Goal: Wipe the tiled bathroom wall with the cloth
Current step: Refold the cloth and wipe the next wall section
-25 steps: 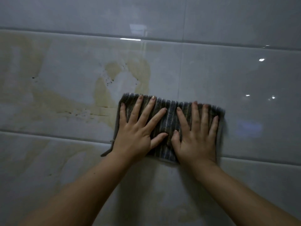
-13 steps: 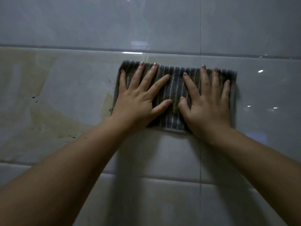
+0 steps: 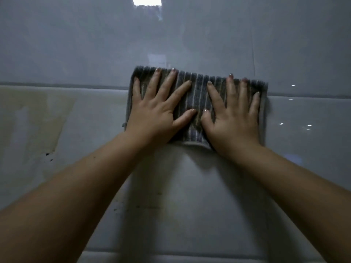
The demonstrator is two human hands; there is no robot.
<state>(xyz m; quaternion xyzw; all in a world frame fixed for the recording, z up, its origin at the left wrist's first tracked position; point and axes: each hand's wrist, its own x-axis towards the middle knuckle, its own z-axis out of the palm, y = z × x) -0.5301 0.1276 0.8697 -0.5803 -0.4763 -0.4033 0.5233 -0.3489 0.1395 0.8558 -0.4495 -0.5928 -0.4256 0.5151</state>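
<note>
A dark grey striped cloth (image 3: 197, 95) lies flat against the glossy pale tiled wall (image 3: 95, 44), folded into a wide rectangle that straddles a horizontal grout line. My left hand (image 3: 157, 111) presses on its left half with fingers straight and spread. My right hand (image 3: 233, 114) presses on its right half the same way, thumbs nearly touching. Both hands hide much of the cloth.
A yellowish-brown stain (image 3: 32, 114) covers the tile to the left of the cloth, with dark specks (image 3: 49, 156) at its lower edge. A vertical grout line (image 3: 253, 50) runs above the cloth's right end. A bright reflection (image 3: 147, 0) shows at the top.
Both hands have slid the cloth upward along the wall, from the stained tile's middle to the grout line above it. The brown stain where the cloth passed is gone.
</note>
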